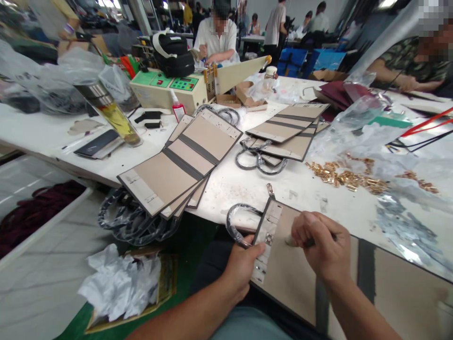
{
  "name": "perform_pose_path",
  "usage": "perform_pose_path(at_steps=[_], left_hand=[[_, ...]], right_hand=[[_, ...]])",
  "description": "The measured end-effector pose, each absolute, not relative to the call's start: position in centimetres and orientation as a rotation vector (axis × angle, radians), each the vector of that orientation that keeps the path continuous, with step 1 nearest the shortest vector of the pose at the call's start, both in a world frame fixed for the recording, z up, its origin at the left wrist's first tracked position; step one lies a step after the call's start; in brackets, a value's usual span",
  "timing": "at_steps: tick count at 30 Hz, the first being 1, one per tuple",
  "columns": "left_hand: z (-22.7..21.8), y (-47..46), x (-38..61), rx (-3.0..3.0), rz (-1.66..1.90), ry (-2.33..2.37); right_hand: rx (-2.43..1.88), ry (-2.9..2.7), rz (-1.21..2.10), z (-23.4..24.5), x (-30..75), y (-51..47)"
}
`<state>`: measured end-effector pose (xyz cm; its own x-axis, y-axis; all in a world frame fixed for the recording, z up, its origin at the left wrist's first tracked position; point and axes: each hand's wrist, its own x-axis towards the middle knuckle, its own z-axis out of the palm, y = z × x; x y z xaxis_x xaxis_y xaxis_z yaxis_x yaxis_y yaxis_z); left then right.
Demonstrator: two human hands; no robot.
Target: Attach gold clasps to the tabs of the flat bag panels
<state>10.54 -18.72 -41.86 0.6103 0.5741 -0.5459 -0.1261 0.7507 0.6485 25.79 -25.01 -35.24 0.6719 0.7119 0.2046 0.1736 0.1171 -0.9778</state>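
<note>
A flat tan bag panel (pixel 293 269) with dark stripes lies across my lap and the table edge. My left hand (pixel 242 267) grips its near end, thumb on the white strip with metal fittings. A plastic-wrapped handle loop (pixel 235 224) sticks out beside that hand. My right hand (pixel 323 248) is closed in a fist over the panel, holding a thin tool whose tip touches the panel near the fittings.
Stacks of similar panels (pixel 184 163) (pixel 290 130) with wrapped handles lie on the white table (pixel 247 184). Gold metal fittings (pixel 339 177) are scattered at right. A beige machine (pixel 166 87), a glass bottle (pixel 113 115) and plastic bags stand behind. Other people work at the far side.
</note>
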Motion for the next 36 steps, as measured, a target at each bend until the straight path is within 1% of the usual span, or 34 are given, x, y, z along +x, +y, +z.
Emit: perform_pose_path(at_steps=[3,6,9,12,15,17,19,21,23,25,28,31,36], left_hand=[[-42.1,-18.7,10.4,0.615,0.425,0.832],[-42.1,-18.8,10.1,0.617,0.417,0.818],[-41.7,-19.0,9.9,0.636,0.397,0.841],[-41.3,-19.0,9.6,0.674,0.352,0.852],[-41.0,-18.7,8.5,0.752,0.329,0.847],[-40.8,-18.2,7.1,0.883,0.43,0.902],[-40.3,-17.3,5.6,1.136,0.636,1.019],[-39.6,-16.3,4.7,1.519,0.896,1.107],[-38.6,-15.2,5.0,1.985,1.041,1.02],[-37.9,-14.4,6.6,2.402,0.943,0.753],[-37.5,-13.3,10.0,2.714,0.525,0.445],[-37.9,-12.5,12.1,2.807,0.262,0.439],[-38.0,-12.0,12.3,2.853,0.194,0.473]], right_hand=[[-1.821,-0.781,0.383,-34.3,27.7,-26.6],[-2.142,-0.953,0.38,-34.9,29.0,-26.4],[-2.285,-1.142,0.404,-36.7,29.1,-25.3],[-2.421,-1.176,0.303,-37.9,28.6,-24.3],[-2.472,-1.21,0.215,-37.9,28.3,-23.8],[-2.474,-1.238,0.184,-37.6,28.3,-23.8],[-2.481,-1.245,0.167,-37.3,28.3,-23.7],[-2.489,-1.247,0.159,-37.3,28.3,-23.6],[-2.492,-1.255,0.152,-37.4,28.2,-23.5],[-2.496,-1.269,0.145,-37.4,28.2,-23.5],[-2.495,-1.283,0.128,-37.6,28.1,-23.7],[-2.468,-1.292,0.113,-37.9,27.9,-24.2],[-2.445,-1.303,0.107,-38.3,27.4,-24.7]])
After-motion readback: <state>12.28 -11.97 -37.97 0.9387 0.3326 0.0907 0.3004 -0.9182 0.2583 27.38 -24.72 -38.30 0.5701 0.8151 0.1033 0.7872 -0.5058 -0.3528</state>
